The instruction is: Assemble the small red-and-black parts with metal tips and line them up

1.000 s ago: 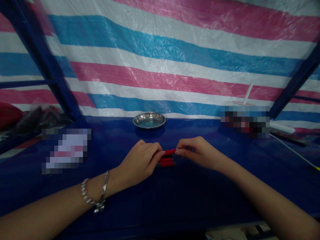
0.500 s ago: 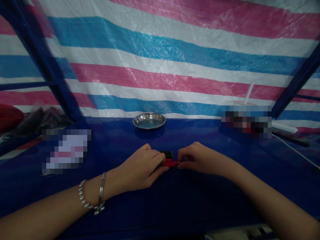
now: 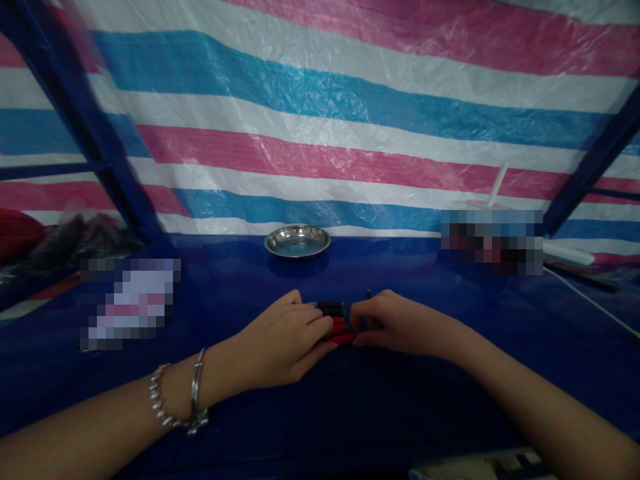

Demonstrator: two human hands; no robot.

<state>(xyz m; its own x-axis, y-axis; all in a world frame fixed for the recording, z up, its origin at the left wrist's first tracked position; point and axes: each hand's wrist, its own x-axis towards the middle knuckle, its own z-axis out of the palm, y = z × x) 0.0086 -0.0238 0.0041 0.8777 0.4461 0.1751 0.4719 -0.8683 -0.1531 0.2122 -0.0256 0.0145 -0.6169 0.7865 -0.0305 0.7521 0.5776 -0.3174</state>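
Red pens and black pens lie side by side between my hands on the blue tabletop. My left hand covers their left part, its fingers curled over them, with thumb and forefinger closed about the nearest red pen. The thumb and fingers of my right hand are pinched at that red pen's right end. A small dark tip pokes up behind my right knuckles; what it belongs to is hidden. How many pens lie under my left palm cannot be seen.
A round steel dish stands farther back. Blurred-out items lie at the left and right, with a white cable at the far right. Blue metal posts and a striped plastic sheet enclose the table.
The nearest red pen has shifted slightly toward me. More of the red and black pens shows between my hands. My right hand has moved a little left.
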